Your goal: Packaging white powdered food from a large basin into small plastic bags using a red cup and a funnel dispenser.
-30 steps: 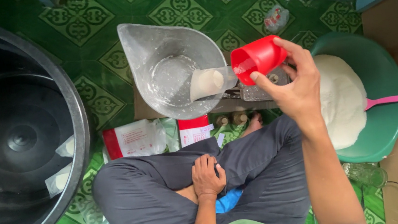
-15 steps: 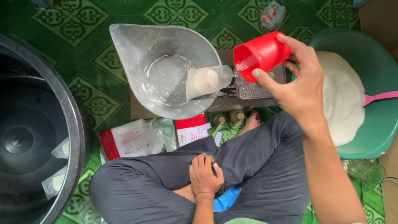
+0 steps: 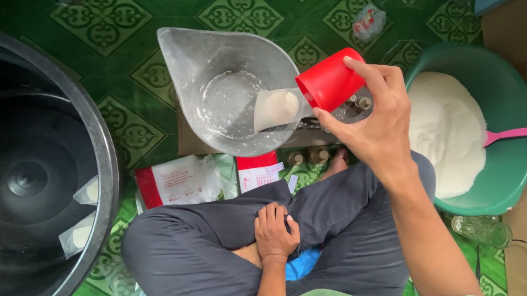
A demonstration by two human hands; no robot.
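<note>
1. Right hand [image 3: 377,120] gripped a red plastic cup [image 3: 330,81], tipped on its side with its mouth turned toward the clear measuring jug [image 3: 229,85].
2. Left hand [image 3: 275,230] rested on the crossed legs in dark grey trousers [image 3: 196,256], fingers curled loosely over the cloth and holding nothing.
3. Just beyond the cup's mouth, a small clear bag [image 3: 280,107] of white powder sat at the jug's rim, its open end meeting the cup.
4. To the right of the right hand stood a green basin [image 3: 506,105] heaped with white powder [image 3: 449,128], a pink scoop [image 3: 522,134] lying across it.
5. Between the left hand and the jug lay red-and-white packets [image 3: 177,180] on the green patterned floor [image 3: 121,25].
6. Far to the left of both hands stood a large black tub [image 3: 18,171] with several filled bags inside.
</note>
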